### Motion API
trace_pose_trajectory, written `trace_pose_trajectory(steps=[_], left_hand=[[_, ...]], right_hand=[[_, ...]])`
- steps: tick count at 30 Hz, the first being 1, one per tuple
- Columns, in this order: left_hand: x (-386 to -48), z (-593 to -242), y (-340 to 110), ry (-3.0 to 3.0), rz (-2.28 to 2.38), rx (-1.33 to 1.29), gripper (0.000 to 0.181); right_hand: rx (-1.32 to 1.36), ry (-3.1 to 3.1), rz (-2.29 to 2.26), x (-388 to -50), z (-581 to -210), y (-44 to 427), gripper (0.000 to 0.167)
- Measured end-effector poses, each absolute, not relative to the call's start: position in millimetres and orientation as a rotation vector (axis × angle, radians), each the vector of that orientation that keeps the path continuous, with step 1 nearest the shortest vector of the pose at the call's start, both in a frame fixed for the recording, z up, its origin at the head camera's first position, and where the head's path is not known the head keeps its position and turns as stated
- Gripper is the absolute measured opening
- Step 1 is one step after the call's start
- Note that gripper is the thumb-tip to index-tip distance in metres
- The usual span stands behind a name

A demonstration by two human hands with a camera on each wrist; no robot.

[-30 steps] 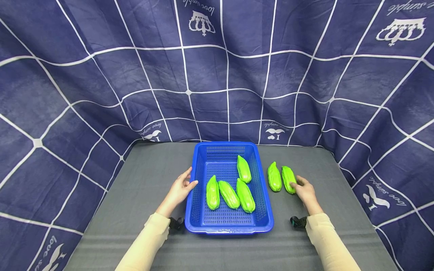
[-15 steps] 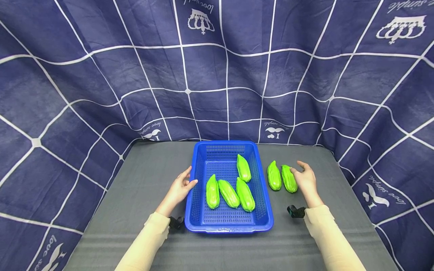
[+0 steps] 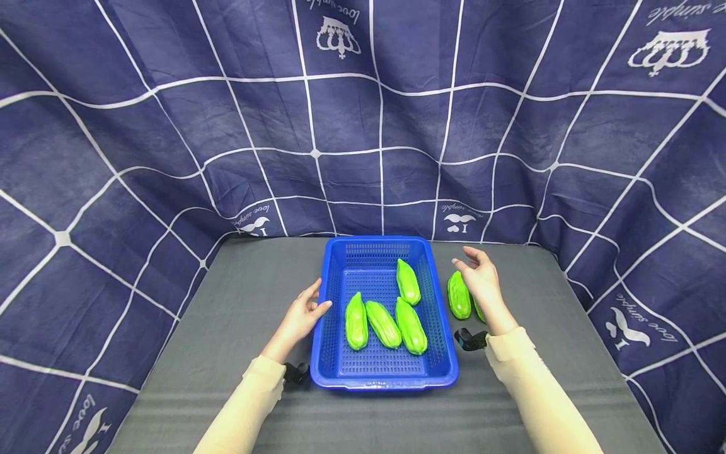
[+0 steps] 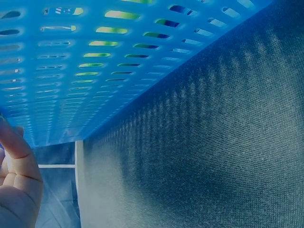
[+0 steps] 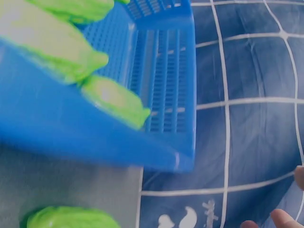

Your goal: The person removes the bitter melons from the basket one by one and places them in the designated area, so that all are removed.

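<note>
A blue plastic basket (image 3: 386, 383) with slotted walls stands mid-table. Inside lie several bright green ridged bitter melons (image 3: 355, 321). At its left rim my left hand (image 3: 299, 315) holds the edge, thumb over the rim and fingers along the outside; the left wrist view shows bent fingers (image 4: 21, 166) by the wall. My right hand (image 3: 481, 284) is raised to the right of the basket with nothing in it, thumb and fingers apart. Below it lie two more bitter melons on the table; the nearer-to-basket melon (image 3: 458, 296) shows well, while the other melon (image 3: 479, 310) is mostly hidden by the hand.
A grey cloth covers the table (image 3: 255, 271). Behind and at both sides hangs a navy curtain (image 3: 408, 126) with white lines. Each wrist wears a small black camera, such as the right one (image 3: 469, 339).
My right hand has risen off the far-right bitter melon and moved left and away, now above the two melons on the table. My left hand and the basket have stayed in place.
</note>
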State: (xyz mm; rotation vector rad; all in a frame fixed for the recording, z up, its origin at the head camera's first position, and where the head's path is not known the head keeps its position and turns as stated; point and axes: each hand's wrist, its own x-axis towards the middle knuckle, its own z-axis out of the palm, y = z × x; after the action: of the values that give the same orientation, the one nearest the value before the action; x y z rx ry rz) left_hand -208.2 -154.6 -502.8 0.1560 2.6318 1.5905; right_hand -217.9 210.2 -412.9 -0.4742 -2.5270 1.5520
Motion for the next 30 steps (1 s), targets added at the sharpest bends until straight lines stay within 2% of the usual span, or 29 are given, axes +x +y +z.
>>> trace_pose_trajectory(steps=[20, 30], left_hand=[[-209.4, -503.8, -154.3, 2.630, 1.617, 0.157, 0.065], [-209.4, -503.4, -153.8, 2.631, 1.611, 0.158, 0.065]], right_hand=[[-0.255, -2.555, 1.637, -235.2, -434.4, 139.1, 0.057], [-0.317, -2.638, 1.684, -240.9, -449.0, 125.6, 0.060]])
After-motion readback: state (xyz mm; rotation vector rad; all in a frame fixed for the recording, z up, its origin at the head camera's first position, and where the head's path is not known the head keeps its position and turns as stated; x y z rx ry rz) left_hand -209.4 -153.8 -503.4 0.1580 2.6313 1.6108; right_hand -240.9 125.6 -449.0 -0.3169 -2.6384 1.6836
